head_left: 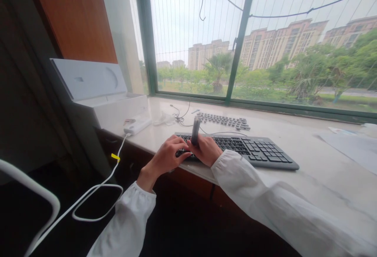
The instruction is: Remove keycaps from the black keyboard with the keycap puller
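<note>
Keycaps [224, 120] and black cable [178, 119] lay toward worktop's [319, 164] window edge. Keyboard [266, 152] ran along front edge, part blocked by left hand [167, 153], fingers [177, 146] curled, grip unclear, and right hand [207, 150] gripping near-upright dark tool [195, 130].

Loose white long sleeves [265, 200], soft wrinkled fabric, gathered cuffs [222, 164]

- We see a black keyboard [277, 158] with black keys.
- We find the loose keycaps [224, 120] dark grey.
- The tool [195, 132] looks dark grey to us.
- We note white sleeves [129, 214].
- Our surface [319, 166] is whitish, veined grey.
- We spot a yellow tag [116, 157] on white cable [101, 179].
- We see green window frames [240, 41].
</note>
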`<state>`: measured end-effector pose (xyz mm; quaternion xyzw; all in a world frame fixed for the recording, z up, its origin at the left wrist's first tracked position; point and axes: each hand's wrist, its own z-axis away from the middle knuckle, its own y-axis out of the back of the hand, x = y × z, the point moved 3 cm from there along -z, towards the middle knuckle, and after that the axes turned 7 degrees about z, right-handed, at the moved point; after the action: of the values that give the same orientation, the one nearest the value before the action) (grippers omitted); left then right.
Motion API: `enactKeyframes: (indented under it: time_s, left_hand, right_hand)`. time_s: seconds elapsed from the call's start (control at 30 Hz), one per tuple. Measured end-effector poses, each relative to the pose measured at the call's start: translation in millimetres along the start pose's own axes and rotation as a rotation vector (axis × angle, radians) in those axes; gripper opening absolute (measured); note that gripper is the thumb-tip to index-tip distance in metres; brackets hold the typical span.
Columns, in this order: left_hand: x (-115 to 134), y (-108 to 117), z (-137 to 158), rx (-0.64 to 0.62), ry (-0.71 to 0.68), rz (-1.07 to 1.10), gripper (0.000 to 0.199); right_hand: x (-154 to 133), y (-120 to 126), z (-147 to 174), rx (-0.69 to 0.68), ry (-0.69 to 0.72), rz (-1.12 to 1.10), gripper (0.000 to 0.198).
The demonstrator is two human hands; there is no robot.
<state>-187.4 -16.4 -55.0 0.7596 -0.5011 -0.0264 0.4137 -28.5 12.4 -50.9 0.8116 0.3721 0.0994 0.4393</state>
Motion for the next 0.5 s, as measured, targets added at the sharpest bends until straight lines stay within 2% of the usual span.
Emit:
enactKeyframes:
  time_s: [0.17,0.33,0.5]
  left_hand:
    - [-4.5,1.2,-4.6,-0.039,-0.033,0.092,0.008]
    - [-7.5,-0.8,-5.4,-0.101,0.046,0.156,0.004]
    - [-7.2,-0.9,-6.1,-0.123,0.090,0.197,0.007]
  right_hand:
    - [-0.6,-2.2,1.9,-0.017,0.060,-0.005,0.019]
    - [-4.4,-1.3,2.2,-0.042,0.078,0.046,0.016]
    - [-6.4,-0.5,3.7,0.026,0.109,0.066,0.016]
